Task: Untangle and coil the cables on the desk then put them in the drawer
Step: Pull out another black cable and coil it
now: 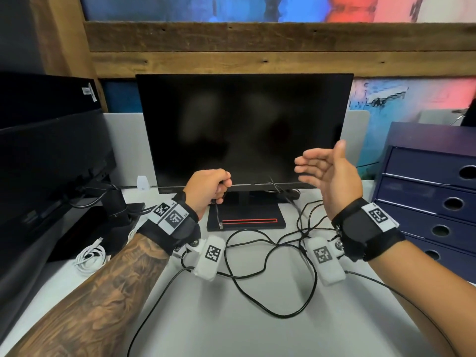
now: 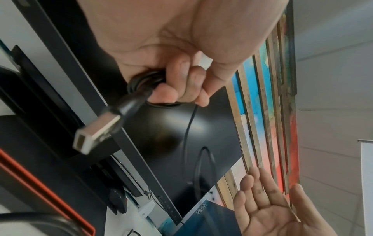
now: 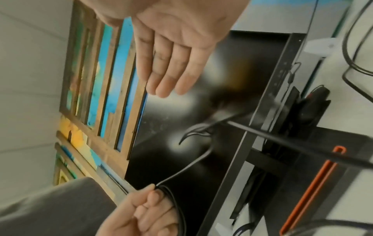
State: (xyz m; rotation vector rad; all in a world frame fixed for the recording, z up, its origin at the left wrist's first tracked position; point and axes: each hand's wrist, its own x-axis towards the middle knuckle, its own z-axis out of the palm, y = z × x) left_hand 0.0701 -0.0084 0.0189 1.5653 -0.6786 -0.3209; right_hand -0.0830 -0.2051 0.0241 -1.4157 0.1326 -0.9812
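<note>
Several small loops of black USB cable [image 2: 145, 79] are gripped by the curled fingers [image 2: 177, 79] of the left hand [image 1: 208, 188] at the centre of the head view, with its silver plug [image 2: 95, 131] hanging below. Straight, relaxed fingers [image 3: 167, 70] are shown on the right hand [image 1: 332, 173], right of centre; nothing is held. The rest of the cable lies tangled on the white desk [image 1: 257, 331] at lower centre. A coiled white cable [image 1: 90, 257] lies at lower left. A navy drawer unit [image 1: 432, 202] stands at the right edge, a dark monitor [image 1: 244, 124] behind the hands.
</note>
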